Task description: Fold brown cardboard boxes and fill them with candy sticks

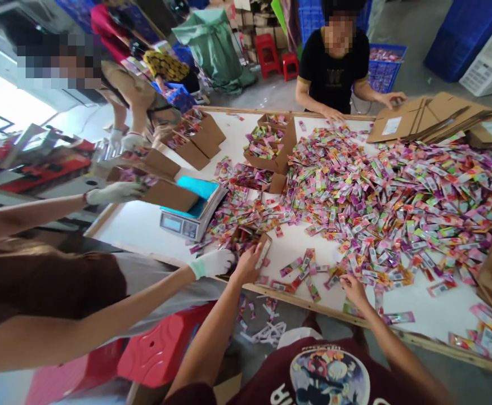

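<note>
My left hand (247,264) grips the right side of a small cardboard box (264,251) at the table's near edge, with colourful sachets (241,239) inside it. A co-worker's gloved hand (214,263) reaches to the same box from the left. Over the table's near edge, my right hand (353,289) has its fingers curled beside a few loose sachets (312,270); whether something is between the fingertips cannot be made out. A large heap of sachets (372,197) in pink, purple, green and orange spreads beyond it.
A digital scale (191,214) carries a tilted box (170,194), held by the co-worker's other gloved hand (117,193). Filled boxes (271,143) stand mid-table. Flat cartons (423,118) lie at the far right, near a seated person (332,67). Red stools (161,343) stand below left.
</note>
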A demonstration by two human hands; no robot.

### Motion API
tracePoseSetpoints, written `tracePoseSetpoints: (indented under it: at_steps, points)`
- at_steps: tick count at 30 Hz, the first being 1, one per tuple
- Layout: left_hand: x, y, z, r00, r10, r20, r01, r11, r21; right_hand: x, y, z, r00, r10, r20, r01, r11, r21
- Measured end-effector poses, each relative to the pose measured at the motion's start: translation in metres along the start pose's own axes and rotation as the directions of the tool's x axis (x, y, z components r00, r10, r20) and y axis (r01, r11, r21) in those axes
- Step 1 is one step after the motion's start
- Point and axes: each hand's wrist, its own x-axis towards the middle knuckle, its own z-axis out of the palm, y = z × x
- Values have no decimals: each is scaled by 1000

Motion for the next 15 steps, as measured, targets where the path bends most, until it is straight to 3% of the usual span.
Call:
tracePoseSetpoints:
  at_steps: [3, 5, 6, 7, 8, 9, 10, 11, 12, 13, 14, 15]
  points:
    - [-25, 35, 25, 970, 68, -232, -56, 997, 57, -11, 7, -32, 998, -5, -67, 8, 999, 41]
    - [-54, 62, 62, 923, 222, -313, -222, 974, 38, -23, 15, -78, 965, -5, -261, 9, 1000, 16]
    - [-69, 74, 85, 917, 303, -260, -316, 949, -11, -31, 21, -111, 906, 3, -423, -9, 1000, -11]
    - [-83, 86, 110, 913, 375, -159, -390, 917, -77, -41, 27, -151, 793, 20, -609, -56, 998, -40]
    - [-95, 98, 135, 896, 442, -35, -442, 885, -149, -54, 34, -196, 625, 39, -780, -131, 990, -55]
    - [-104, 113, 160, 860, 501, 93, -474, 854, -215, -69, 40, -245, 425, 57, -903, -219, 975, -42]
    - [-110, 131, 183, 809, 550, 208, -492, 827, -271, -87, 47, -296, 226, 71, -972, -306, 952, -2]
    - [-115, 154, 205, 750, 590, 299, -505, 803, -317, -106, 54, -345, 61, 82, -995, -368, 928, 54]
    - [-120, 183, 225, 693, 624, 362, -514, 779, -359, -125, 60, -391, -60, 91, -994, -404, 909, 107]
    - [-125, 217, 243, 640, 655, 403, -519, 754, -403, -140, 66, -433, -137, 96, -986, -414, 899, 145]
    - [-131, 257, 259, 583, 689, 431, -519, 724, -455, -152, 72, -470, -176, 101, -979, -419, 892, 167]
    - [-138, 301, 274, 538, 721, 436, -516, 691, -507, -158, 78, -502, -185, 115, -976, -446, 875, 188]
